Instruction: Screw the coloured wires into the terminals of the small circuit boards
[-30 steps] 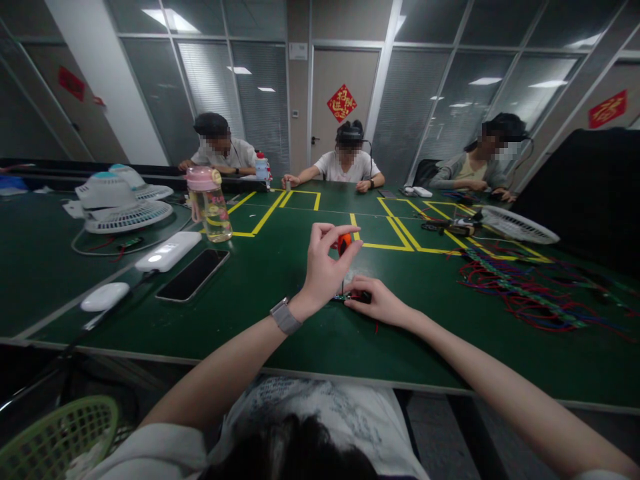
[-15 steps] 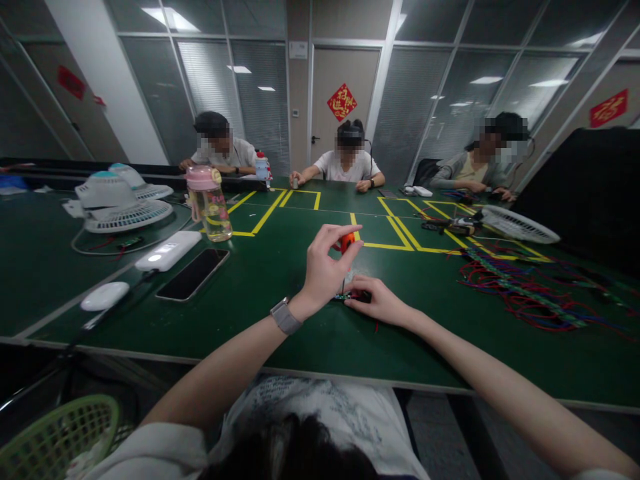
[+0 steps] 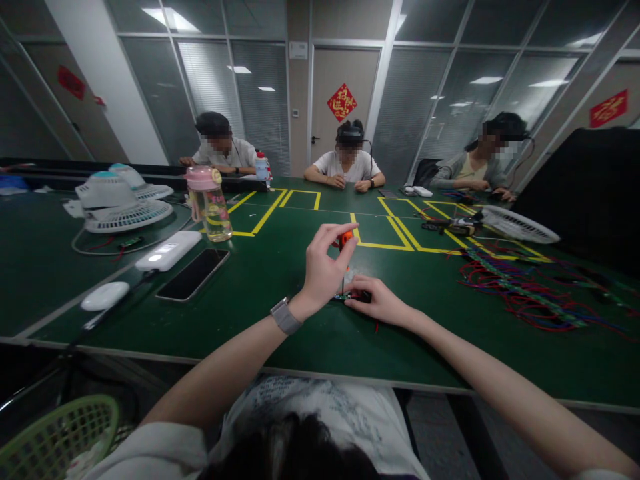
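Observation:
My left hand [image 3: 323,268], with a grey watch on its wrist, is closed around the orange-and-black handle of a screwdriver [image 3: 346,237]. The screwdriver stands upright, its shaft pointing down to a small green circuit board [image 3: 340,297] on the table. Low beside it, my right hand [image 3: 376,300] grips the board's right side between thumb and fingers. Something dark with red wire shows under those fingers. A pale, translucent item [image 3: 349,275] lies just behind the shaft; its kind is unclear. The screwdriver's tip and much of the board are hard to make out.
Left on the green table [image 3: 260,313] are a phone [image 3: 193,274], a white power strip [image 3: 169,251], a drink bottle [image 3: 215,210] and white fans [image 3: 123,207]. Wired circuit boards [image 3: 525,290] lie right. Three people sit opposite. A green basket [image 3: 60,433] stands below the left edge.
My left fingers have shifted slightly around the screwdriver handle; my right hand stays in place. Across the table, the middle person has drawn an outstretched arm back in toward the body.

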The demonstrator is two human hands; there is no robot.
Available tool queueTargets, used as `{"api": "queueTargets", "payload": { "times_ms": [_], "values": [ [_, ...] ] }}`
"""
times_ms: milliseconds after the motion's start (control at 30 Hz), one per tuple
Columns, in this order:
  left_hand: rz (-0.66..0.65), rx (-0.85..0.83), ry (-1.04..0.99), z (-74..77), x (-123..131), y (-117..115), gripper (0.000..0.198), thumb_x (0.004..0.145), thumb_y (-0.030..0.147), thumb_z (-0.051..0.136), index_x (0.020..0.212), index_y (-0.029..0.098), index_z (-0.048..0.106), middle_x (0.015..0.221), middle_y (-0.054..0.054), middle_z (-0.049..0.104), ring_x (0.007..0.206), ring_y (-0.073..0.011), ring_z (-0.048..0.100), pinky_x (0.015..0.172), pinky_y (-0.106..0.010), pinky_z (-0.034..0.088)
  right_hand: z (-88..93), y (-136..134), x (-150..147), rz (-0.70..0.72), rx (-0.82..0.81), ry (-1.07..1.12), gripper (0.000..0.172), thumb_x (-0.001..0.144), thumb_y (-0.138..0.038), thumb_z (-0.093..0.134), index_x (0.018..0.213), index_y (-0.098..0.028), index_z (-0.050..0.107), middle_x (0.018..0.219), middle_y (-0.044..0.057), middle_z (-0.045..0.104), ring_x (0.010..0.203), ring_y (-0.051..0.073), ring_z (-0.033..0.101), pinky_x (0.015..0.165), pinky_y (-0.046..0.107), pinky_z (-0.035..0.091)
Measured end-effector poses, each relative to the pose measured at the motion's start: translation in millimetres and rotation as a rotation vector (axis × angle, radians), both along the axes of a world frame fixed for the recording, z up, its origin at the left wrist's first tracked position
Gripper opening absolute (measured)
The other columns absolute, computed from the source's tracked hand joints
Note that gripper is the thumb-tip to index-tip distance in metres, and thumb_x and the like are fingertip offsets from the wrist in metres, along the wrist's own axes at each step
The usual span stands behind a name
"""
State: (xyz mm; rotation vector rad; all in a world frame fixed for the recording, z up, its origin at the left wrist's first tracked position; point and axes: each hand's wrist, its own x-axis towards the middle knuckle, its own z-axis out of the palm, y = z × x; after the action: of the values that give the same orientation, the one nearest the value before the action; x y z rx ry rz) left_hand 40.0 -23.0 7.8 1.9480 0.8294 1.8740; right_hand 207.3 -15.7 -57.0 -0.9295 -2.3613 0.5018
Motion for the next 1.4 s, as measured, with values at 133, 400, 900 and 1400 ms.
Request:
{"api": "queueTargets", "payload": {
  "times_ms": [133, 400, 900, 1400],
  "values": [
    [0.062, 0.004, 0.022, -1.2, -0.1, 1.2, 0.02, 0.089, 0.025, 0.059, 0.105, 0.023, 0.07, 0.102, -0.005, 0.055, 0.089, -0.0135, 0.058, 0.083, -0.027, 0.049, -0.2, 0.1, -0.4, 0.001, 0.007, 0.0, 0.016, 0.084, -0.025, 0.064, 0.096, -0.018, 0.071, 0.077, 0.003, 0.059, 0.072, 0.016, 0.054, 0.068, 0.029, 0.045],
    [-0.127, -0.084, -0.039, -4.3, 0.7, 3.2, 0.031, 0.096, 0.024, 0.044, 0.123, 0.022, 0.059, 0.115, -0.008, 0.065, 0.1, -0.0167, 0.063, 0.085, -0.03, 0.051, 1.0, -1.0, 0.0, -0.006, -0.005, -0.001, 0.018, 0.084, -0.026, 0.063, 0.097, -0.017, 0.071, 0.078, 0.003, 0.059, 0.072, 0.016, 0.054, 0.068, 0.028, 0.044],
    [-0.223, -0.08, -0.004, -2.8, 1.9, 2.5, 0.029, 0.095, 0.022, 0.048, 0.121, 0.023, 0.061, 0.11, -0.006, 0.065, 0.088, -0.014, 0.064, 0.08, -0.028, 0.052, 0.1, -0.8, -0.5, -0.006, -0.004, 0.013, 0.015, 0.083, -0.024, 0.064, 0.094, -0.017, 0.07, 0.077, 0.003, 0.059, 0.072, 0.016, 0.054, 0.067, 0.029, 0.044],
    [-0.213, -0.094, -0.038, -3.1, 1.3, 3.1, 0.03, 0.096, 0.026, 0.045, 0.122, 0.022, 0.06, 0.108, -0.007, 0.066, 0.086, -0.0138, 0.065, 0.079, -0.028, 0.052, 0.2, -0.4, 0.0, -0.006, -0.016, 0.006, 0.016, 0.083, -0.023, 0.064, 0.096, -0.016, 0.071, 0.079, 0.004, 0.059, 0.073, 0.017, 0.054, 0.069, 0.029, 0.044]
  ]
}}
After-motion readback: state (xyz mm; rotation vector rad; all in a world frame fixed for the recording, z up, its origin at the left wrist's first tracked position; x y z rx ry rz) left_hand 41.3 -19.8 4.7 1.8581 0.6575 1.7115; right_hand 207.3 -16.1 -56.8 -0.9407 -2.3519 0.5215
